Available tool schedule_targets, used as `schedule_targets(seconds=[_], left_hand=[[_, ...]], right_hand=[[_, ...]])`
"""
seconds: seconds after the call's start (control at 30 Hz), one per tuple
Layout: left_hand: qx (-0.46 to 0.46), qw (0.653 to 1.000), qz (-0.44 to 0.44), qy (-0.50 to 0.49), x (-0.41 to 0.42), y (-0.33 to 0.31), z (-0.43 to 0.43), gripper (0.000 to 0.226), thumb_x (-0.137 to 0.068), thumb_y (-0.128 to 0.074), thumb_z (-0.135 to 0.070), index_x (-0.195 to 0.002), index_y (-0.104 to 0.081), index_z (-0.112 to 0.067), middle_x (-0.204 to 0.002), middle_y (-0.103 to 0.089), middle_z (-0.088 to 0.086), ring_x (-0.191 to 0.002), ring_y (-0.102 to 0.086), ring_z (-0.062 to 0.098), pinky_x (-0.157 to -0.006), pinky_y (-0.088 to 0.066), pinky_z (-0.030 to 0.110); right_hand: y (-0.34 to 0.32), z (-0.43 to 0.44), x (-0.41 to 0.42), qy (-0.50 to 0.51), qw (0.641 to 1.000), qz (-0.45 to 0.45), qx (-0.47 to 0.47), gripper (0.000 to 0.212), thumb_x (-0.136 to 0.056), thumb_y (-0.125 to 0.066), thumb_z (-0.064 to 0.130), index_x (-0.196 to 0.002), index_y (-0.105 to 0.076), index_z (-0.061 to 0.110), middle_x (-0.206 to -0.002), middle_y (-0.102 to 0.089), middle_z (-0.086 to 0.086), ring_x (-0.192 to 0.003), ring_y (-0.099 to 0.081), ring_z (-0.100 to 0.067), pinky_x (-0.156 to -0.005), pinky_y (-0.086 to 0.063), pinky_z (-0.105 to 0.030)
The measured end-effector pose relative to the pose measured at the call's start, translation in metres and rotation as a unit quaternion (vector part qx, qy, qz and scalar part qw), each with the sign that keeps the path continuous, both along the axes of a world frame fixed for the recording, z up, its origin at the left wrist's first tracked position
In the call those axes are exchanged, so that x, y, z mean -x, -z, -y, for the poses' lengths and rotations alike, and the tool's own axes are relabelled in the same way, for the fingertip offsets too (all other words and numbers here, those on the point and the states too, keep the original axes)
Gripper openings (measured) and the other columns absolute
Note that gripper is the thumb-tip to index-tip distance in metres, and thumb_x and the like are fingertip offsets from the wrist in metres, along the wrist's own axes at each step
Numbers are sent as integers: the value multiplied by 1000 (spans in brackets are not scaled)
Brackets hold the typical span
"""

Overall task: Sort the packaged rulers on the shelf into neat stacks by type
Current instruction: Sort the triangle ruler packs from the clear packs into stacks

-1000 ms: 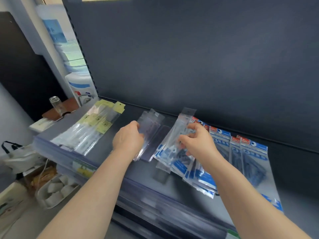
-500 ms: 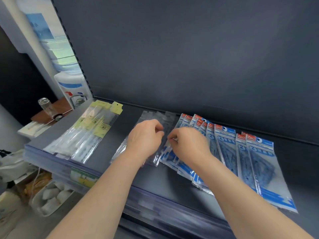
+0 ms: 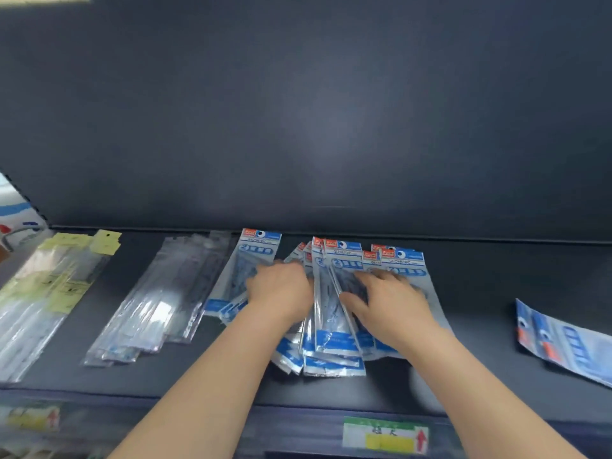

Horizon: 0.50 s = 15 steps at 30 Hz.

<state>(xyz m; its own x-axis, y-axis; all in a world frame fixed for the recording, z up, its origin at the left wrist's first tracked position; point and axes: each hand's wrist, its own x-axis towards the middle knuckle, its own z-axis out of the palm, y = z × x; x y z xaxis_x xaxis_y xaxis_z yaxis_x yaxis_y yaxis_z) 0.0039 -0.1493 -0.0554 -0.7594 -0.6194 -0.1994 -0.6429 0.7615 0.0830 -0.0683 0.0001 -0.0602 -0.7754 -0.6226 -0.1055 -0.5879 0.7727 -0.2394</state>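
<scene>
Sleeves of yellow-tagged clear plastic (image 3: 56,286) and plain clear sleeves (image 3: 159,303) are lying sorted left of the left hand (image 3: 281,289). It is resting on fanned blue-and-white ruler packets (image 3: 334,339), grip unclear; the right hand (image 3: 387,303), fingers spread, is pressing them, probably squaring one stack.

Bare hands, left hand (image 3: 281,289), right hand (image 3: 390,304), bare forearms (image 3: 212,376)

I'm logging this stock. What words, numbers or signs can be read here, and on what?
"GEOMETRIC": header of the blue packs.
"2", circled: the band under that header.
Red up arrow: shelf-edge label; its characters are blurred.
Yellow tags, far left: too blurred to read.
Red corner logo on the blue headers: too small to read.
</scene>
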Motion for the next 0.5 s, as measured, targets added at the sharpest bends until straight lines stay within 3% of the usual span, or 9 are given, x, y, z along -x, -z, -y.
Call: schedule_targets(seconds=[0.13, 0.33, 0.5], left_hand=[[-26, 996, -50, -62, 13, -6, -9, 50, -98, -42, -45, -138, -45, -15, -146, -39, 14, -135, -29, 38, -100, -39, 52], [-29, 982, 21, -185, 5, -3, 5, 82, -90, -22, -71, -133, -53, -10, -138, -52, 21, -125, -48, 39, -103, -41, 48], [-33, 988, -58, -136, 2, -12, -17, 56, -100, -30, -51, -128, -56, -11, -132, -57, 19, -119, -51, 40, -97, -43, 41]], right_hand=[[-4, -28, 20, -1, 1000, 9, 0, 56, -91, -36, 64, -137, -44, 33, -142, -47, 4, -131, -40, -24, -104, -38, -44], [-3, -44, 1, -86, 994, 63, -1, 91, -75, -38, 84, -150, -17, 36, -161, -12, 2, -148, -6, -27, -116, -15, -51], [-1, -46, 1, -91, 994, 58, -8, 109, -66, -46, 88, -152, -9, 33, -162, 0, -2, -148, 9, -32, -117, -9, -54]])
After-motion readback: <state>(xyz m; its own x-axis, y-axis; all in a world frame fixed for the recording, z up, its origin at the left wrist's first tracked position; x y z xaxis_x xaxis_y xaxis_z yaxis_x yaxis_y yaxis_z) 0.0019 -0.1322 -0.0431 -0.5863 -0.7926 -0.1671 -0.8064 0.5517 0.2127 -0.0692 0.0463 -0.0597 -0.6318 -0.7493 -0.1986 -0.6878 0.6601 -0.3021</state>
